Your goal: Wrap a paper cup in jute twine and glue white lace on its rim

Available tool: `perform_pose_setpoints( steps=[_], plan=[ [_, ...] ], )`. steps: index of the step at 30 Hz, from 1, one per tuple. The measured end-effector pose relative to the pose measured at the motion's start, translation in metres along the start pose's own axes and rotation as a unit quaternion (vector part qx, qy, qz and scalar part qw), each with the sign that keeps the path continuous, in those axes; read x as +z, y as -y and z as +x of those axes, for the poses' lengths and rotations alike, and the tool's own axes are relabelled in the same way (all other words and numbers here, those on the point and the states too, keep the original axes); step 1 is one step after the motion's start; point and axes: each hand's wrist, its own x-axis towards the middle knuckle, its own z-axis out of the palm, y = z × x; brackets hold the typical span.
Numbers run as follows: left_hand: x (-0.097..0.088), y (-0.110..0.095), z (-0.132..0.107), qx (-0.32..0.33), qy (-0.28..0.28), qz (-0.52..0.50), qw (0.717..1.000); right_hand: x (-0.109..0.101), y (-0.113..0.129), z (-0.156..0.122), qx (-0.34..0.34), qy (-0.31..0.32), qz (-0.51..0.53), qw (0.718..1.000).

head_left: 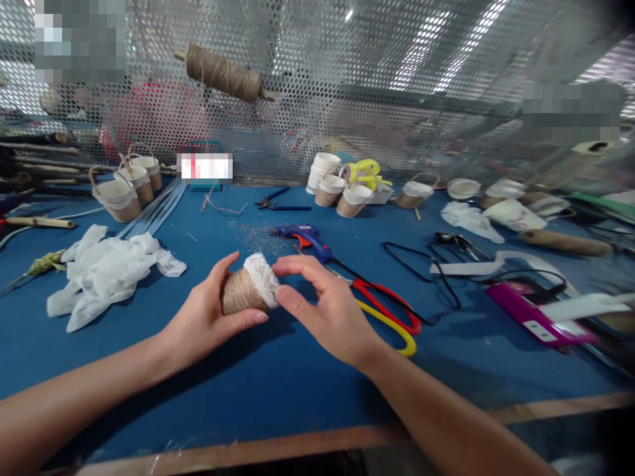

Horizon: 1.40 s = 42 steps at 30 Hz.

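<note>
A small cup wrapped in brown twine (241, 292), with white lace round its rim, lies on its side in my left hand (208, 297). The fingers and thumb of that hand wrap round the twine part. My right hand (322, 301) pinches the lace at the rim between thumb and forefinger. Just beyond the hands lies a blue glue gun (302, 237), its nozzle pointing left. Scissors with red and yellow handles (391, 307) rest beside my right hand, partly hidden by it. A heap of white lace (112, 268) sits left of my left hand.
Finished-looking twine cups (122, 198) with handles stand at the back left, more (354, 200) at the back middle. Pliers (282, 201) lie behind the glue gun. A black cord (421, 264) and a purple device (538, 314) are at right. A twine roll (223, 73) hangs on the mesh.
</note>
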Motion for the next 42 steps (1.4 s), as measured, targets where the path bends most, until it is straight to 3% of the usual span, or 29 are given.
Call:
perform_pose_setpoints(
  steps=[2, 4, 7, 9, 14, 19, 24, 27, 31, 34, 37, 42],
  plan=[
    [-0.001, 0.006, -0.001, 0.081, -0.025, 0.097, 0.992, 0.0, 0.001, 0.0, 0.026, 0.036, 0.017, 0.999],
    [-0.002, 0.01, -0.001, 0.164, -0.061, 0.192, 0.966, 0.001, 0.0, 0.001, 0.052, 0.041, 0.037, 0.997],
    [-0.004, 0.012, 0.0, 0.261, -0.104, 0.299, 0.912, 0.0, -0.004, 0.002, 0.044, -0.037, 0.028, 0.998],
    [-0.005, 0.01, 0.001, 0.304, -0.11, 0.344, 0.881, -0.002, -0.005, 0.003, 0.003, -0.062, -0.002, 0.998],
    [-0.006, 0.008, 0.001, 0.343, -0.092, 0.395, 0.847, -0.006, -0.002, 0.004, -0.088, 0.008, -0.067, 0.994],
    [-0.005, 0.009, 0.001, 0.335, -0.088, 0.4, 0.849, -0.004, -0.002, 0.003, -0.097, 0.042, -0.104, 0.989],
    [-0.004, 0.012, 0.002, 0.327, -0.083, 0.392, 0.856, -0.001, -0.003, 0.001, -0.094, 0.028, -0.073, 0.992],
    [-0.003, 0.014, 0.002, 0.286, -0.075, 0.345, 0.891, -0.002, 0.0, -0.001, -0.13, 0.034, -0.053, 0.99],
    [-0.004, 0.01, 0.003, 0.162, -0.025, 0.207, 0.965, -0.004, 0.008, -0.002, -0.174, 0.067, -0.038, 0.982],
    [-0.006, 0.005, 0.004, 0.091, -0.009, 0.135, 0.987, -0.006, 0.01, -0.002, -0.185, 0.058, -0.023, 0.981],
    [-0.007, 0.003, 0.004, 0.076, -0.016, 0.126, 0.989, -0.006, 0.008, -0.001, -0.159, 0.019, 0.003, 0.987],
    [-0.008, 0.001, 0.004, 0.07, -0.027, 0.134, 0.988, -0.003, -0.004, 0.001, -0.033, -0.026, -0.021, 0.999]
  ],
)
